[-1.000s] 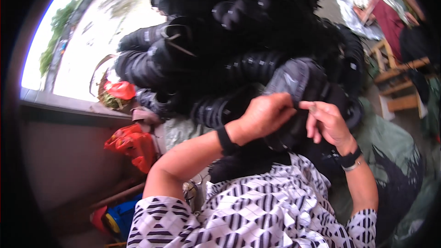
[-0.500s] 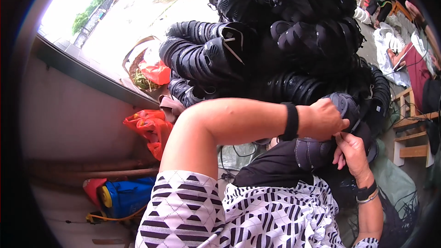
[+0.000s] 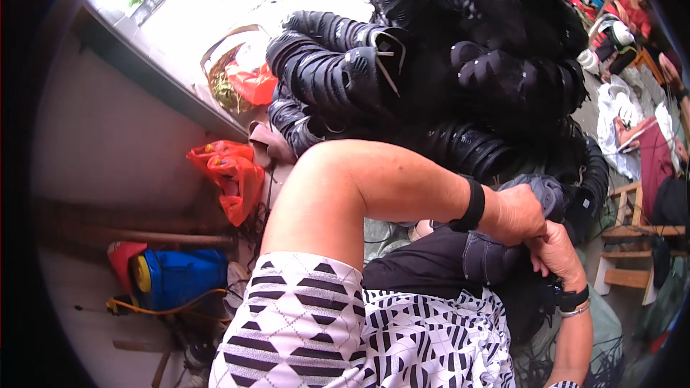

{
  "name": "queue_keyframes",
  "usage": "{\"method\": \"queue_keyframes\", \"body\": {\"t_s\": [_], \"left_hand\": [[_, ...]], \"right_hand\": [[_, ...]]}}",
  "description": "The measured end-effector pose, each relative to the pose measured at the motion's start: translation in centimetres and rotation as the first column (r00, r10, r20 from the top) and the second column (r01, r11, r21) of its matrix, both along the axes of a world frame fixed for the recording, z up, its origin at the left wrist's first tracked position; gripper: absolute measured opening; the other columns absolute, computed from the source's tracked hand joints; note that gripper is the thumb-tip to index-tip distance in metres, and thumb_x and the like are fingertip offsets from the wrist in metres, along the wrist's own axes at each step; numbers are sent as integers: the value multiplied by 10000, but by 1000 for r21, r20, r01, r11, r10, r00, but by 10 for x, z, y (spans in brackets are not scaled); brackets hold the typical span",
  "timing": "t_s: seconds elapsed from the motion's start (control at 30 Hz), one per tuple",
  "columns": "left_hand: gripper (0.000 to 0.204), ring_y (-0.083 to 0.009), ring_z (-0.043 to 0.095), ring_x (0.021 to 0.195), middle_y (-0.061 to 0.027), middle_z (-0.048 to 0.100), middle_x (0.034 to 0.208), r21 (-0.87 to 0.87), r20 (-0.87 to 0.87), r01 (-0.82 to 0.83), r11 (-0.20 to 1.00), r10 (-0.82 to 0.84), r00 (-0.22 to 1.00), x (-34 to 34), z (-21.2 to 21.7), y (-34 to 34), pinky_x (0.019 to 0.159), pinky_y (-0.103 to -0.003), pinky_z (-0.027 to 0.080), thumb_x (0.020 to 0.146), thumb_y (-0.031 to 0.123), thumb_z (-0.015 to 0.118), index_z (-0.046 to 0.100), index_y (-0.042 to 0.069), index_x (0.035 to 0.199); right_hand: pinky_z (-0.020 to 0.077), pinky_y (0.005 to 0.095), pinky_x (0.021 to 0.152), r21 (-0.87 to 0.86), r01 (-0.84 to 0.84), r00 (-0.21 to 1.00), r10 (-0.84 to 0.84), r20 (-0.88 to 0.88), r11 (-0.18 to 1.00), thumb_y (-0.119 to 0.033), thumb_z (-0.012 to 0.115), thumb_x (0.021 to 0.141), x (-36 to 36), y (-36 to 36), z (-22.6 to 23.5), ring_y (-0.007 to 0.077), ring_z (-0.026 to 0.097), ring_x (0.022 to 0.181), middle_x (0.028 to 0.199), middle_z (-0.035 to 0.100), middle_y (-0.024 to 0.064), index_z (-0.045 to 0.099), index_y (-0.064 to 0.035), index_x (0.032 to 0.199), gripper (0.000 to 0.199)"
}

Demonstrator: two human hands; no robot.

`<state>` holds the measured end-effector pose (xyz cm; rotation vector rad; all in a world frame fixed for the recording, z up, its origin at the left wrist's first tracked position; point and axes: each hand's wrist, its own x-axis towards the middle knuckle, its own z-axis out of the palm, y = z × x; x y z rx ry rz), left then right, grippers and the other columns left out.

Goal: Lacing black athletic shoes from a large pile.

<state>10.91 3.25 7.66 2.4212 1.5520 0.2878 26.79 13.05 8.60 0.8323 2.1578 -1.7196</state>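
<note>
A dark grey shoe upper [image 3: 491, 259] with pale stitching lies across my lap, over black cloth. My left hand [image 3: 519, 215], with a black band at its wrist, reaches across from the left and is closed at the upper's far end. Against it, my right hand [image 3: 559, 253] has its thumb and forefinger pinched, the other fingers curled; a black band and a bangle circle that wrist. The two hands meet at the fingertips. What they pinch is too small and covered to make out. Just beyond rise piled stacks of nested black shoe uppers [image 3: 323, 57].
At the left, a red plastic bag [image 3: 230, 176] hangs near the wall, with a blue tank [image 3: 183, 276] below it. A basket [image 3: 223, 75] stands beyond the doorway edge. On the right are a wooden stool [image 3: 629, 276] and other people [image 3: 632, 11].
My hands have come together, the left moving down against the right. The whole view has shifted, so the stacks appear farther right.
</note>
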Motion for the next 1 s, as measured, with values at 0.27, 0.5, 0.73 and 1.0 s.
{"method": "queue_keyframes", "body": {"t_s": [0.27, 0.5, 0.73, 1.0], "left_hand": [[181, -230, 630, 709, -34, 623, 684, 296, 284, -80, 952, -7, 959, -8, -34, -12, 726, -412, 415, 747, 246, 687, 603, 125, 851], [201, -222, 601, 797, -29, 589, 733, 307, 331, -176, 935, 69, 941, -4, -34, -4, 744, -382, 395, 724, 238, 713, 577, 130, 825], [352, -288, 605, 914, -133, 647, 967, 95, 687, -417, 904, 244, 685, 17, 17, 31, 813, -382, 481, 843, 172, 632, 561, 30, 1157], [206, -97, 600, 734, -57, 638, 805, -243, 969, -117, 963, 246, 5, 41, 28, 29, 681, -228, 502, 964, 146, 487, 600, -23, 999]], "right_hand": [[425, 315, 466, 424, -321, 927, 373, -46, 847, -130, 560, 855, -13, 12, -7, 172, 545, 468, 542, 528, 58, 553, -5, 742, 168], [425, 332, 519, 745, 209, 958, 20, -286, 633, -53, 490, 879, 25, 99, 39, 189, 496, 524, 649, 475, 56, 497, -12, 810, 81], [369, 235, 500, 596, 332, 904, -67, -422, 731, -86, 505, 894, 30, 46, 94, 52, 460, 558, 665, 485, -11, 549, -44, 911, 63], [411, 192, 477, 276, 448, 780, -221, -585, 850, -208, 493, 960, 35, 25, 84, 41, 514, 510, 663, 564, -7, 571, -9, 948, 214]]}}
